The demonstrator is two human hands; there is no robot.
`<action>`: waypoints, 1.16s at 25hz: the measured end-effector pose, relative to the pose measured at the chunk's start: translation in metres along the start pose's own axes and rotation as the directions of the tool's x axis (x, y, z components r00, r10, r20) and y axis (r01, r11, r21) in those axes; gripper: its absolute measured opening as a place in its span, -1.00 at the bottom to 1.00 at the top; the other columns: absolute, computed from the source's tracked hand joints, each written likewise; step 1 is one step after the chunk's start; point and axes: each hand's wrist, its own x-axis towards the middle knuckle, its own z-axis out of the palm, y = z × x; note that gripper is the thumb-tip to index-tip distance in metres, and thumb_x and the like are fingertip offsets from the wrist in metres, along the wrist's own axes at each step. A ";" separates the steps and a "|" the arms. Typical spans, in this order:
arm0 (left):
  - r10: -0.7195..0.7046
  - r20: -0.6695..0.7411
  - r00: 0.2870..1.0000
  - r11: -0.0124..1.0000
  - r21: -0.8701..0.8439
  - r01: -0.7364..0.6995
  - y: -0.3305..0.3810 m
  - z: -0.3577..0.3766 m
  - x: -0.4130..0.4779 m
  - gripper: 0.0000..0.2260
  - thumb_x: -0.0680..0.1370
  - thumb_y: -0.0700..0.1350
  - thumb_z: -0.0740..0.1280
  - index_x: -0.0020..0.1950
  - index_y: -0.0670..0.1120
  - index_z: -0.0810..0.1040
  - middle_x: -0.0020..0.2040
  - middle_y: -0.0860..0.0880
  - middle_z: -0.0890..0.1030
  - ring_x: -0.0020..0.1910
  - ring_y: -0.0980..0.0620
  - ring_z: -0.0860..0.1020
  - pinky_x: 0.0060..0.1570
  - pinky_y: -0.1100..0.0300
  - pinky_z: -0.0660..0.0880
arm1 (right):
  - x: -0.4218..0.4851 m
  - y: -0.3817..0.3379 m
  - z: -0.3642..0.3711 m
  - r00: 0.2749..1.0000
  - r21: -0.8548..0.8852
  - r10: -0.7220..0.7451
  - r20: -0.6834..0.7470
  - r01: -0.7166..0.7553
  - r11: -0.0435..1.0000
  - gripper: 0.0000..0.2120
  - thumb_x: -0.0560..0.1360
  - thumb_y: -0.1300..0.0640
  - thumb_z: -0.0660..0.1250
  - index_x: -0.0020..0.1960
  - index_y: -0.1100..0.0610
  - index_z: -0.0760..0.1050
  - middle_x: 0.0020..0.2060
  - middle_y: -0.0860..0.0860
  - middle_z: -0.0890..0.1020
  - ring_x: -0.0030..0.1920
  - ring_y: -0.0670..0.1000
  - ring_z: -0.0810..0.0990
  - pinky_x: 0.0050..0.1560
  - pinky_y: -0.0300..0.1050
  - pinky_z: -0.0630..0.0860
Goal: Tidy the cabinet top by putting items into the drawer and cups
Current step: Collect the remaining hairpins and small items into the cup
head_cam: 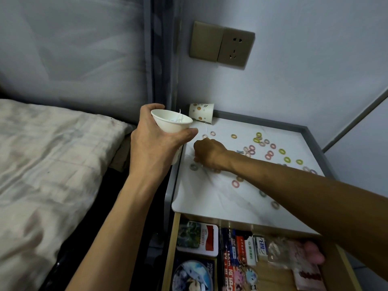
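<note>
My left hand (pixel 154 141) grips a white paper cup (pixel 171 122), held tilted in the air just off the cabinet's left edge. My right hand (pixel 207 153) reaches across the white cabinet top (pixel 222 196) with its fingers curled down on the surface near the left side; what they pinch is hidden. Several small coloured rings (pixel 269 154) lie scattered over the top, pink, green, yellow and grey. A dotted paper cup (pixel 201 112) lies on its side at the back left corner. The open drawer (pixel 273 276) below holds cards, packets and key charms.
A bed with a pale quilt (pixel 48 164) stands close on the left, with a dark gap between it and the cabinet. The wall behind carries a switch and socket plate (pixel 222 46). A grey raised rim (pixel 310 141) borders the cabinet top at the back and right.
</note>
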 end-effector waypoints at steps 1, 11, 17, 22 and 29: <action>0.002 0.000 1.000 1.000 0.004 -0.002 0.000 0.000 0.000 -0.38 0.25 0.04 0.62 0.23 0.09 0.43 -0.01 0.10 0.59 -0.05 0.12 0.59 -0.07 0.12 0.58 | 0.000 0.000 0.001 1.000 -0.018 -0.008 0.010 0.008 1.000 -0.75 0.60 0.12 0.25 0.22 0.22 0.46 0.20 0.21 0.53 0.18 0.22 0.54 -0.05 -0.08 0.39; 0.003 -0.016 1.000 1.000 0.007 -0.003 0.001 -0.004 0.001 -0.38 0.24 0.03 0.62 0.22 0.08 0.44 -0.03 0.12 0.59 -0.08 0.15 0.59 -0.09 0.11 0.57 | -0.006 0.009 -0.003 0.989 -0.082 -0.142 -0.037 0.138 0.987 -0.81 0.59 0.19 0.23 0.15 0.21 0.52 0.14 0.19 0.56 0.12 0.17 0.54 -0.13 -0.14 0.36; -0.004 -0.015 1.000 1.000 0.000 0.004 0.004 -0.005 0.001 -0.38 0.25 0.03 0.63 0.22 0.07 0.44 -0.02 0.10 0.59 -0.08 0.16 0.58 -0.07 0.11 0.58 | -0.005 0.021 0.011 0.958 -0.180 -0.284 -0.049 0.271 0.946 -0.81 0.63 0.20 0.12 0.15 0.25 0.44 0.13 0.17 0.50 0.15 0.16 0.49 -0.06 -0.08 0.34; -0.001 -0.019 1.000 1.000 -0.002 0.001 0.002 -0.006 0.003 -0.37 0.24 0.02 0.63 0.23 0.05 0.45 -0.02 0.09 0.60 -0.06 0.10 0.60 -0.01 0.04 0.59 | 0.001 0.033 0.002 0.960 0.197 -0.252 -0.120 0.272 0.942 -0.90 0.61 0.16 0.19 0.02 0.20 0.41 -0.06 0.11 0.56 -0.02 0.13 0.57 -0.21 -0.16 0.35; -0.013 0.020 1.000 1.000 0.010 0.013 0.001 0.002 0.003 -0.37 0.24 0.02 0.63 0.23 0.06 0.44 -0.01 0.09 0.59 -0.05 0.10 0.59 -0.03 0.07 0.58 | -0.026 0.038 -0.085 0.940 0.737 -0.116 -0.320 0.324 0.594 -0.93 0.54 0.21 0.37 0.00 0.20 0.58 -0.31 0.05 0.66 -0.40 0.00 0.56 -0.35 -0.11 0.53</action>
